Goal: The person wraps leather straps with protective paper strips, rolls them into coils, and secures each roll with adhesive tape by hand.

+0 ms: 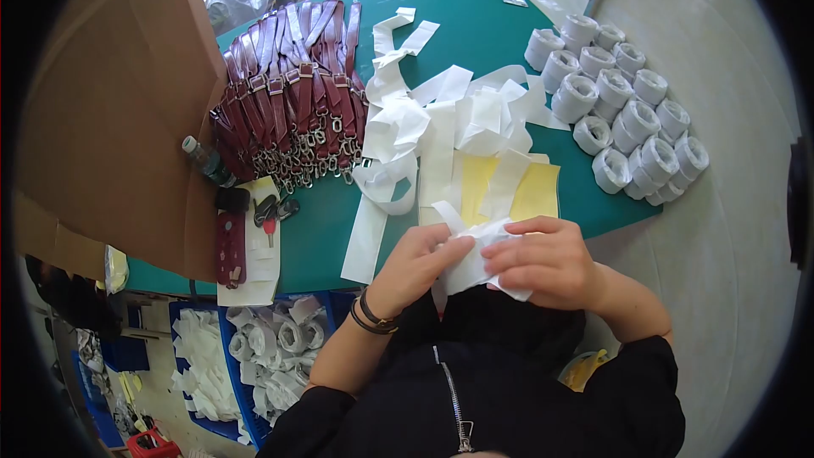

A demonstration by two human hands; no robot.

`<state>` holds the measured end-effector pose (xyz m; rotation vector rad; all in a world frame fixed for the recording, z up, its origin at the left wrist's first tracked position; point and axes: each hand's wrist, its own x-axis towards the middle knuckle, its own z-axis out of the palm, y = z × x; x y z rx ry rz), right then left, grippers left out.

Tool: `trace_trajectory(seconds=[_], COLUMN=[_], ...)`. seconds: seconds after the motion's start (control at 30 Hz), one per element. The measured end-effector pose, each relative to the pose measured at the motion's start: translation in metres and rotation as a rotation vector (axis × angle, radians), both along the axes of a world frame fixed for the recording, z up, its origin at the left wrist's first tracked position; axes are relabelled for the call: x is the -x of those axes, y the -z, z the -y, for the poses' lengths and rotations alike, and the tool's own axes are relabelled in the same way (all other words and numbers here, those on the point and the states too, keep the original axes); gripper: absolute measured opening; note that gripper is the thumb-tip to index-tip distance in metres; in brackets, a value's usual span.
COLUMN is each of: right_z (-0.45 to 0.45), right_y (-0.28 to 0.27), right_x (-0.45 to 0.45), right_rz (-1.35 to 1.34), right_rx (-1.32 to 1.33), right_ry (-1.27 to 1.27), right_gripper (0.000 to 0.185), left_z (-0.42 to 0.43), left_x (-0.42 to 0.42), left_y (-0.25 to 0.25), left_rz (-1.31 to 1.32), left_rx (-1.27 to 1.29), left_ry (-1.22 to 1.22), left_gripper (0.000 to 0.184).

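Note:
Close to my body, over the front edge of the green table (322, 265), both hands are on a crumpled bundle of white paper strip (469, 270). My left hand (415, 259) pinches its left side between thumb and fingers. On the other side my right hand (547, 261) presses the bundle with bent fingers. What lies inside the folds is hidden. Just beyond are yellow sheets (536, 189) with a white strip across them. A heap of loose white strips (407, 123) spreads farther back, some ends curled.
Burgundy straps with metal clasps (288, 102) lie at the back left. White rolls (636, 123) are stacked at the right edge. A bottle (208, 161), keys (270, 225) and a dark red phone-like case (231, 248) sit by a cardboard box (119, 110). Blue crates (227, 343) stand below.

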<state>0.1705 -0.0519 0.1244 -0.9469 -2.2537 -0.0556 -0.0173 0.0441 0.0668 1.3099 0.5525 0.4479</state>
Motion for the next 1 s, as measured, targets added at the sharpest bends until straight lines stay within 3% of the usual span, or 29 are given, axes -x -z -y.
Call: trace_trajectory(seconds=[0.17, 0.3, 0.47, 0.6, 0.7, 0.87, 0.97, 1.0], right_z=[0.005, 0.009, 0.013, 0.011, 0.01, 0.013, 0.017, 0.017], right_y=[0.02, 0.017, 0.022, 0.032, 0.035, 0.049, 0.061, 0.06], right_x=[0.001, 0.006, 0.009, 0.004, 0.0, 0.0, 0.009, 0.01], right_rz=[-0.132, 0.041, 0.06, -0.085, -0.248, -0.442, -0.82, -0.82], right_rx=[0.137, 0.007, -0.078, 0.028, 0.192, 0.21, 0.182, 0.181], right_ry=[0.075, 0.07, 0.053, 0.084, 0.094, 0.04, 0.123, 0.124], right_gripper=[0.017, 0.018, 0.018, 0.017, 0.018, 0.019, 0.022, 0.022], left_z=[-0.002, 0.005, 0.018, 0.024, 0.025, 0.03, 0.037, 0.038], left_x=[0.008, 0.013, 0.01, 0.006, 0.006, 0.005, 0.003, 0.003], left_y=[0.001, 0.002, 0.002, 0.008, 0.009, 0.008, 0.002, -0.002], left_rz=[-0.143, -0.075, 0.075, 0.039, -0.132, 0.036, 0.138, 0.139], left_rx=[-0.222, -0.16, -0.017, -0.101, -0.667, -0.713, -0.831, -0.831], left_ry=[0.013, -0.017, -0.116, -0.168, -0.129, -0.043, -0.037, -0.036], left_gripper=[0.032, 0.029, 0.026, 0.024, 0.024, 0.031, 0.044, 0.044])
